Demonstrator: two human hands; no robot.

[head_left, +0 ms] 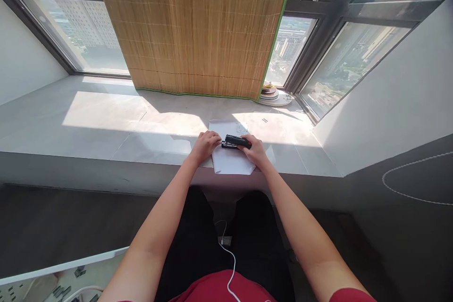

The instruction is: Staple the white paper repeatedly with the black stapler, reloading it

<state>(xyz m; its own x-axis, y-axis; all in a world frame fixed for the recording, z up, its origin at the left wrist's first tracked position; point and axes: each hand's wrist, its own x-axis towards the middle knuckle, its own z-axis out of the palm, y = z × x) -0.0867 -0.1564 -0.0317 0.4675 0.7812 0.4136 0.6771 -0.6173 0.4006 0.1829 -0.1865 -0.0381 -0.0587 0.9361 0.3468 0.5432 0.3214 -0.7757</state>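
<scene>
My right hand (255,151) is wrapped round the rear of a black stapler (236,140), which it holds above some white paper (233,163) on the window sill. The stapler's upper arm is lifted a little from its base at the front end. My left hand (205,145) is at that front end, fingertips pinched together by the stapler's tip; whatever they hold is too small to make out. Beneath both hands the paper reaches over the sill's front edge, and a small printed patch shows near its top right.
The pale sill (159,144) runs across in front of me. A bamboo blind (198,28) hangs over the window. Stacked plates (271,94) stand at the back right corner, and small grey strips (264,120) lie nearby. A white cable (233,264) runs down my front.
</scene>
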